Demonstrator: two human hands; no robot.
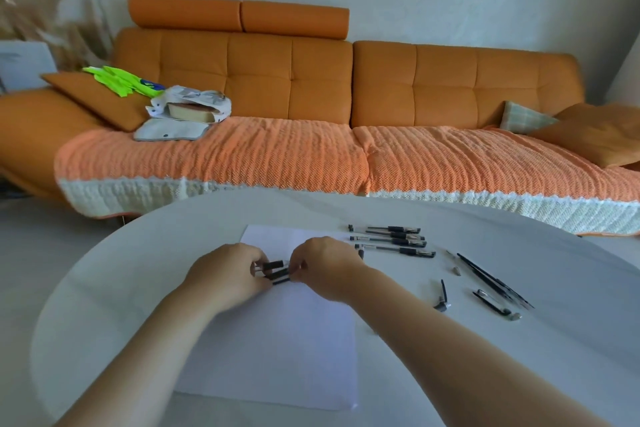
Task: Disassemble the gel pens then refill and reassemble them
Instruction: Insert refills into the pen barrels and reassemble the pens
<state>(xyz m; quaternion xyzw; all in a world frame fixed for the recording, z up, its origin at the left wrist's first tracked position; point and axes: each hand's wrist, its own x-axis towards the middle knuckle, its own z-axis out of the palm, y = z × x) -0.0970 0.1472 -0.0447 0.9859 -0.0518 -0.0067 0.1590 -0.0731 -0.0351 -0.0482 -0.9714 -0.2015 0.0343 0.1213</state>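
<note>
One paper sheet point(277, 340), left hand point(225, 274) and right hand point(325, 267) gripping pen pieces point(277, 272), four pens point(391, 241).

Desk point(121, 288) bare left of the paper sheet point(294, 340); open passage there and along the near edge. Right side cluttered: assembled gel pens point(391, 241) in a row at the back, loose refills point(491, 279) and pen parts point(443, 298) nearer.

Both hands' fingertips hide the ends of the pen parts point(276, 272) they pinch; small pieces point(457, 270) toward the table's right edge are too tiny to identify.
</note>
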